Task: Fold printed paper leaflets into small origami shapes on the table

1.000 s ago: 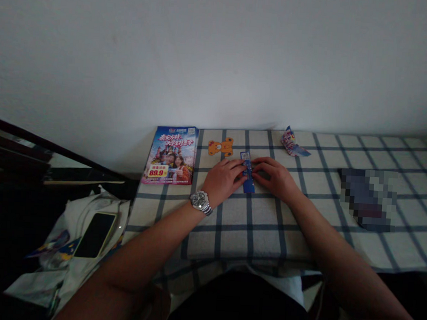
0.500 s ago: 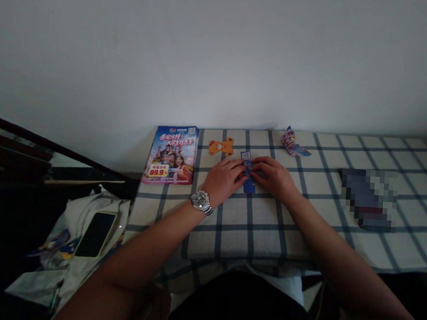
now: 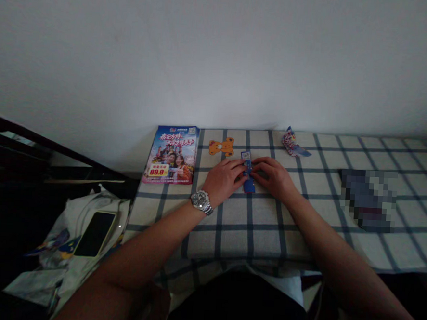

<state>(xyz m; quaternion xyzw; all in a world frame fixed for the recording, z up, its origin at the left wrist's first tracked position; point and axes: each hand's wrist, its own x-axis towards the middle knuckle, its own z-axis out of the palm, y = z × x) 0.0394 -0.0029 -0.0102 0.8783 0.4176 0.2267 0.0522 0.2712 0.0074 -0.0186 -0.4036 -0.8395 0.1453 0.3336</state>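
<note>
A narrow blue paper strip point(image 3: 248, 186), folded from a printed sheet by its look, lies upright on the checked cloth with a QR code at its far end. My left hand point(image 3: 224, 181), below a silver wristwatch point(image 3: 201, 201), has its fingers closed on the strip's left edge. From the other side, the fingertips of my right hand point(image 3: 273, 177) pinch the right edge. Parts of the strip are hidden under the fingers. Just left of and beyond it is an orange bear cutout point(image 3: 221, 146).
At the left stands a stack of colourful flyers point(image 3: 172, 155). Crumpled printed paper point(image 3: 293, 143) lies near the wall, and a dark, pixelated item point(image 3: 368, 201) at the right. A phone point(image 3: 95, 235) rests on a white bag point(image 3: 84, 205) beside the table point(image 3: 223, 238).
</note>
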